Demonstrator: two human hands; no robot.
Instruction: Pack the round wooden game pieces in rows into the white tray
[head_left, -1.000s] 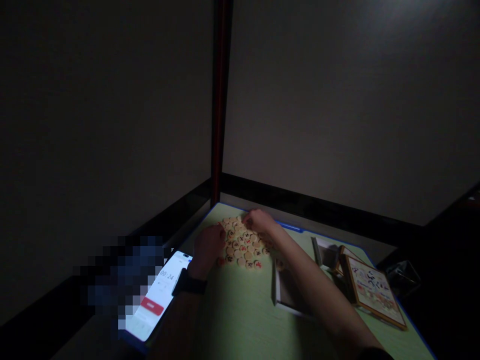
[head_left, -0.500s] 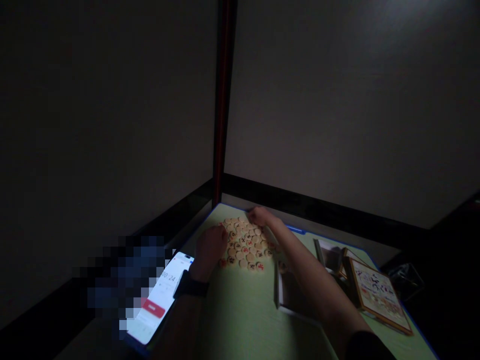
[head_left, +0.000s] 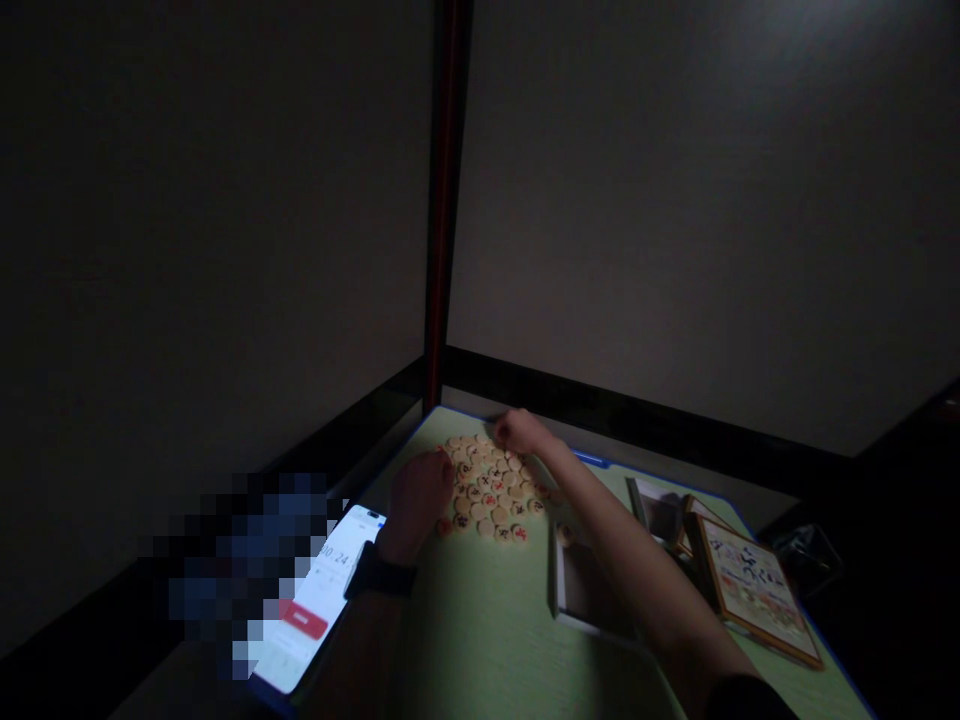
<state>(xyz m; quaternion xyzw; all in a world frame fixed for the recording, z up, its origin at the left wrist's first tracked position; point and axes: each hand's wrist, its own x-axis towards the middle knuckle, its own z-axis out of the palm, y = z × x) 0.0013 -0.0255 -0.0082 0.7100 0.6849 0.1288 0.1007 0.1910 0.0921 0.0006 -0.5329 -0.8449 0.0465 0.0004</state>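
A cluster of round wooden game pieces [head_left: 491, 488] with red and black marks lies flat on a green table [head_left: 480, 620]. My left hand [head_left: 417, 502] rests against the cluster's left side, fingers curled onto the pieces, with a dark watch on the wrist. At the cluster's far edge, my right hand [head_left: 520, 432] has its fingers bent down onto the pieces. In this dim light I cannot make out whether either hand grips a piece.
A lit phone [head_left: 319, 600] with a timer lies at the table's left edge. An open shallow box [head_left: 581, 590] sits right of the pieces under my right forearm. Further right lie a printed box lid [head_left: 754, 590] and another box part [head_left: 660, 508]. Walls meet close behind.
My right hand has shifted slightly along the far edge of the pieces. The left hand stays at the cluster's left side.
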